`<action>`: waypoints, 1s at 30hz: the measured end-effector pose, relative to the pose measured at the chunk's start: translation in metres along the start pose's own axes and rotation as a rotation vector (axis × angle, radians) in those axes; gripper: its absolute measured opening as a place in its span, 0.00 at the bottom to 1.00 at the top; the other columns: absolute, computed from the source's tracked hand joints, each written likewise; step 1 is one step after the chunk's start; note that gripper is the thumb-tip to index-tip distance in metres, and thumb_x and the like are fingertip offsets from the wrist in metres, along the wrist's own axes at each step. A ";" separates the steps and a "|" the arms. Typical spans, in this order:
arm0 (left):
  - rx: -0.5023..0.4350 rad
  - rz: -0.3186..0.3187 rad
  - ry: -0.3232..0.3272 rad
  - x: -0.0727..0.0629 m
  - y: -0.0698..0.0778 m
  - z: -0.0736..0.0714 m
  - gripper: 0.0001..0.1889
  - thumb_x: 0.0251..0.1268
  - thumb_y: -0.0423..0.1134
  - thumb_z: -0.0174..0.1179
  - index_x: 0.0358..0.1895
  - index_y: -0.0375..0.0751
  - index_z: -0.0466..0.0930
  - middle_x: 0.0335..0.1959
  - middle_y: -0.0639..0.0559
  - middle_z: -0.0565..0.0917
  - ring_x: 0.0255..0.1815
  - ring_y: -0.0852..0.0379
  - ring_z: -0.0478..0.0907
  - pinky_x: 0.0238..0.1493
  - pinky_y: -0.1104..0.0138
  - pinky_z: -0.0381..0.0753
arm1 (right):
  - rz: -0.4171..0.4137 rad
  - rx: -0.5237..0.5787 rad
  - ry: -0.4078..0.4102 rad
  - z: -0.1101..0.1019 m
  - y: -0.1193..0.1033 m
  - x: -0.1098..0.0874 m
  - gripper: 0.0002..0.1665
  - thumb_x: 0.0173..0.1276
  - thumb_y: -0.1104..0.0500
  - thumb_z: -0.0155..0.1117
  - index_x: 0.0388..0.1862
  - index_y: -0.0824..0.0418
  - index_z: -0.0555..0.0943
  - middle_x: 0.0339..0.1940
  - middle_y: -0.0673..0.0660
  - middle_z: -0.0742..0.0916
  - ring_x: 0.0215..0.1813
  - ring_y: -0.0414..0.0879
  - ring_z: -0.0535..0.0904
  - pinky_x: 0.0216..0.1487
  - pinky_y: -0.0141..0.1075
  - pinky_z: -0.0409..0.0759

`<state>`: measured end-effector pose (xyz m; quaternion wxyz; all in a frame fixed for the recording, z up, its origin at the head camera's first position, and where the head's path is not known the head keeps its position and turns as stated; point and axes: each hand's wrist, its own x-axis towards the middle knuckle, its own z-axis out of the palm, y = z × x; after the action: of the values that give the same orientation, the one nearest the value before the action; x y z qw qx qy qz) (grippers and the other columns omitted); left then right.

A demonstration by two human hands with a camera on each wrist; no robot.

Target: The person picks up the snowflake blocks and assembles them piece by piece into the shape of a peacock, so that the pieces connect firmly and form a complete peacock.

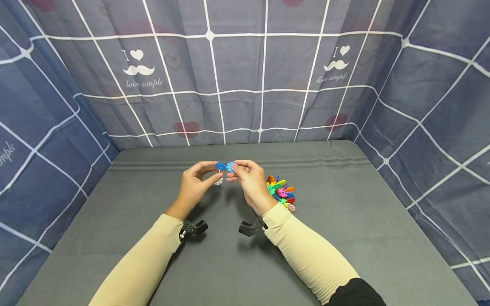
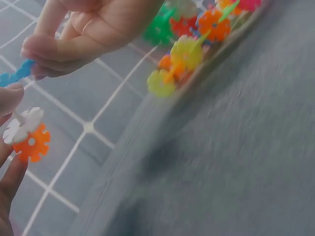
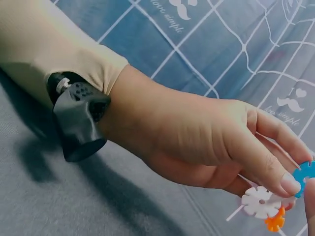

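Observation:
Both hands meet over the grey table, holding small notched plastic snowflake building discs. My left hand (image 1: 191, 187) pinches a darker blue disc (image 1: 220, 166) between thumb and fingers. A white disc (image 2: 23, 125) and an orange disc (image 2: 34, 143) hang just below its thumb. Thumb and fingertips of my right hand (image 1: 250, 183) grip a light blue disc (image 1: 230, 166), edge to edge with the darker blue one. Whether the two blue discs are slotted together is too small to tell. In the right wrist view the left thumb partly covers the light blue disc (image 3: 304, 178).
A cluster of joined multicoloured snowflake discs (image 1: 282, 193) lies on the grey table cover (image 1: 329, 238), just right of the right wrist. Blue checked curtains (image 1: 241, 63) stand behind and at both sides. A black wrist mount (image 1: 195, 228) sticks out from each cuff.

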<state>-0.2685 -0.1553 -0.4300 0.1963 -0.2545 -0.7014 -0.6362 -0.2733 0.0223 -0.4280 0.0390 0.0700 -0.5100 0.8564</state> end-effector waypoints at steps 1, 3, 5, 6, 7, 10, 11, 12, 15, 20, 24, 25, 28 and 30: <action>-0.010 0.008 0.000 0.000 0.002 0.003 0.18 0.59 0.15 0.71 0.53 0.21 0.83 0.48 0.32 0.87 0.49 0.45 0.86 0.57 0.62 0.83 | 0.006 0.011 -0.006 -0.002 -0.003 -0.002 0.09 0.76 0.75 0.62 0.51 0.78 0.78 0.36 0.64 0.86 0.31 0.47 0.88 0.37 0.40 0.89; -0.031 0.022 0.006 -0.002 0.005 0.009 0.17 0.57 0.14 0.71 0.50 0.20 0.83 0.47 0.32 0.87 0.49 0.48 0.86 0.57 0.62 0.82 | 0.007 0.025 -0.020 -0.005 -0.007 -0.005 0.09 0.76 0.75 0.61 0.52 0.78 0.77 0.37 0.65 0.86 0.32 0.48 0.89 0.40 0.41 0.89; -0.032 0.043 0.018 -0.002 0.008 0.014 0.16 0.56 0.13 0.71 0.48 0.19 0.83 0.45 0.34 0.87 0.48 0.48 0.86 0.57 0.61 0.82 | 0.001 0.030 -0.034 -0.007 -0.010 -0.008 0.11 0.75 0.76 0.61 0.53 0.79 0.77 0.37 0.66 0.86 0.34 0.49 0.90 0.42 0.42 0.89; -0.028 0.054 0.027 -0.003 0.010 0.016 0.15 0.56 0.13 0.71 0.47 0.19 0.83 0.44 0.34 0.87 0.48 0.47 0.86 0.57 0.60 0.83 | -0.004 0.032 -0.042 -0.008 -0.011 -0.009 0.11 0.75 0.76 0.61 0.54 0.80 0.76 0.38 0.66 0.86 0.34 0.49 0.90 0.42 0.42 0.89; -0.025 0.063 0.040 -0.003 0.011 0.019 0.14 0.56 0.13 0.71 0.46 0.19 0.83 0.43 0.34 0.87 0.48 0.46 0.87 0.56 0.60 0.83 | -0.009 0.033 -0.049 -0.009 -0.013 -0.010 0.13 0.75 0.76 0.61 0.55 0.82 0.75 0.37 0.67 0.86 0.34 0.49 0.90 0.43 0.43 0.89; -0.014 0.080 0.075 -0.003 0.015 0.024 0.11 0.57 0.14 0.71 0.43 0.19 0.84 0.41 0.34 0.88 0.47 0.43 0.88 0.51 0.63 0.85 | -0.018 0.025 -0.063 -0.011 -0.016 -0.013 0.15 0.75 0.77 0.60 0.56 0.84 0.71 0.37 0.67 0.87 0.35 0.51 0.91 0.43 0.44 0.89; -0.012 0.084 0.089 -0.003 0.015 0.026 0.10 0.57 0.14 0.71 0.42 0.19 0.84 0.40 0.34 0.89 0.46 0.43 0.88 0.49 0.64 0.85 | -0.014 0.020 -0.063 -0.012 -0.016 -0.013 0.15 0.75 0.76 0.61 0.55 0.83 0.70 0.37 0.66 0.87 0.34 0.51 0.91 0.43 0.44 0.89; -0.010 0.086 0.101 -0.002 0.016 0.027 0.10 0.57 0.14 0.71 0.41 0.20 0.85 0.39 0.35 0.89 0.45 0.43 0.88 0.48 0.65 0.86 | -0.011 0.016 -0.059 -0.013 -0.017 -0.014 0.14 0.75 0.76 0.62 0.54 0.82 0.71 0.36 0.66 0.88 0.33 0.51 0.91 0.41 0.45 0.89; -0.014 0.100 0.127 -0.001 0.011 0.029 0.09 0.56 0.14 0.72 0.39 0.21 0.86 0.38 0.36 0.90 0.43 0.44 0.89 0.47 0.66 0.86 | -0.004 0.000 -0.042 -0.016 -0.019 -0.015 0.09 0.73 0.75 0.64 0.48 0.75 0.74 0.35 0.64 0.89 0.31 0.51 0.90 0.37 0.45 0.89; -0.041 0.100 0.127 0.000 -0.003 0.026 0.10 0.53 0.13 0.73 0.38 0.26 0.88 0.37 0.39 0.90 0.41 0.48 0.90 0.52 0.61 0.85 | -0.013 0.002 -0.052 -0.018 -0.021 -0.016 0.07 0.73 0.76 0.64 0.45 0.72 0.76 0.34 0.63 0.89 0.29 0.49 0.89 0.35 0.44 0.90; -0.048 0.089 0.103 0.000 -0.006 0.024 0.10 0.55 0.17 0.75 0.39 0.30 0.90 0.38 0.41 0.91 0.41 0.52 0.89 0.50 0.61 0.86 | -0.031 0.008 -0.078 -0.018 -0.021 -0.017 0.06 0.74 0.76 0.63 0.46 0.73 0.76 0.34 0.63 0.89 0.29 0.48 0.89 0.36 0.44 0.89; -0.038 0.087 0.096 0.000 -0.006 0.023 0.10 0.56 0.18 0.75 0.39 0.31 0.91 0.38 0.43 0.91 0.41 0.52 0.89 0.49 0.62 0.86 | -0.035 0.008 -0.083 -0.018 -0.022 -0.017 0.06 0.74 0.76 0.63 0.46 0.73 0.76 0.34 0.63 0.89 0.29 0.48 0.89 0.35 0.44 0.89; 0.002 0.099 0.078 -0.001 -0.006 0.021 0.09 0.57 0.21 0.76 0.40 0.35 0.92 0.38 0.46 0.91 0.40 0.50 0.89 0.46 0.63 0.86 | -0.041 0.005 -0.094 -0.017 -0.022 -0.018 0.06 0.73 0.77 0.63 0.45 0.72 0.77 0.33 0.63 0.88 0.29 0.48 0.89 0.34 0.43 0.89; 0.041 0.112 0.066 -0.001 -0.005 0.020 0.10 0.56 0.22 0.77 0.39 0.36 0.93 0.38 0.48 0.91 0.40 0.51 0.89 0.45 0.64 0.86 | -0.043 -0.001 -0.098 -0.017 -0.022 -0.018 0.06 0.73 0.77 0.63 0.43 0.71 0.77 0.32 0.63 0.88 0.28 0.48 0.89 0.33 0.43 0.89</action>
<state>-0.2698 -0.1355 -0.4369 0.2600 -0.2683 -0.6920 -0.6177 -0.2534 0.0480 -0.4195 0.0325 0.1229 -0.5101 0.8507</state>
